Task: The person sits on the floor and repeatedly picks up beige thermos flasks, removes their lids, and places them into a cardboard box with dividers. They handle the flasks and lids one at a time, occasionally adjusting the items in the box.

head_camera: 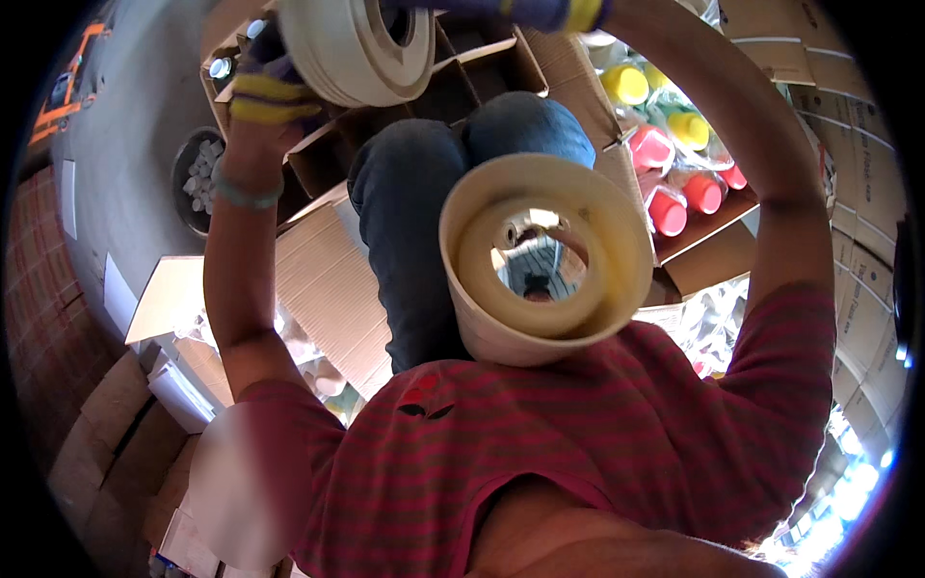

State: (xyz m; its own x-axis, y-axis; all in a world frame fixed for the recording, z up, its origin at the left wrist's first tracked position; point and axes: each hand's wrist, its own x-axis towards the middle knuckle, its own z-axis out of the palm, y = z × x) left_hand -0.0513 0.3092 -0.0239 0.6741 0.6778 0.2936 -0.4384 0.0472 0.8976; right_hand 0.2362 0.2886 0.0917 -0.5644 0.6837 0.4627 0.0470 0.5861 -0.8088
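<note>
My left hand [271,90], in a purple and yellow glove, grips the side of a cream ring-shaped plastic piece [354,58] with a round opening. My right hand [556,11], gloved alike, reaches across the top edge of the view to that piece; its fingers are blurred and partly cut off. On my lap rests a cream tapered plastic casing [462,289], its wide rim facing up. Inside it a mirror-like round surface [538,260] shows reflections. Beneath the held piece lies a carton with cardboard dividers [498,47].
Bottles with white caps [220,68] stand at the carton's left. A dark bucket [177,180] holds small white pieces [199,177]. Plastic-wrapped containers with yellow [625,84] and red tops [668,212] sit right. Stacked cartons [863,195] bear writing. Orange equipment [72,79] stands upper left.
</note>
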